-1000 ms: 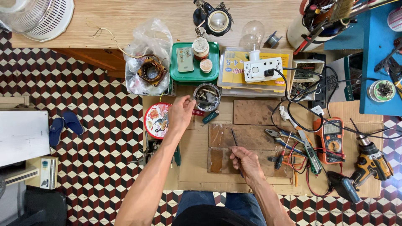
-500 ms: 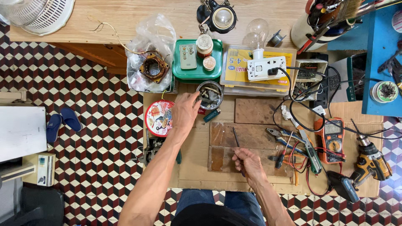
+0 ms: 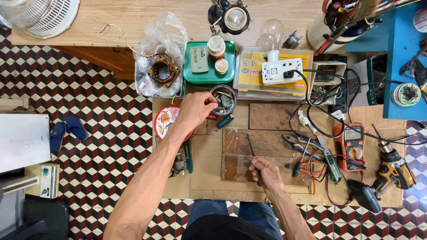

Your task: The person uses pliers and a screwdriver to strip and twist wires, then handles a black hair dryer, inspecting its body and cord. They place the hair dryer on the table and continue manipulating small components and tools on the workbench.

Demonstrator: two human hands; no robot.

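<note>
Bare and stretched forward, the left hand (image 3: 195, 109) reaches to the small metal bowl (image 3: 223, 99), fingertips pinched at its rim over the worktop (image 3: 267, 116). Nearer the body, the right hand (image 3: 266, 174) has its grip closed around a screwdriver (image 3: 251, 149), tip pointing away.

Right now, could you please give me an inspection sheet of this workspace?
Surface: cardboard sheet on the patterned tiled floor, with brown tiles on it.
Job's things: small round tin of bits; thin dark tool.
Clutter: green tray, bulb, multimeter, drill, pliers.
Grippers: left hand reaches the tin's rim; right hand holds the tool.
Cables: black cord from the white socket block; red and black leads.
Surroundings: blue slippers, fan guard.
</note>
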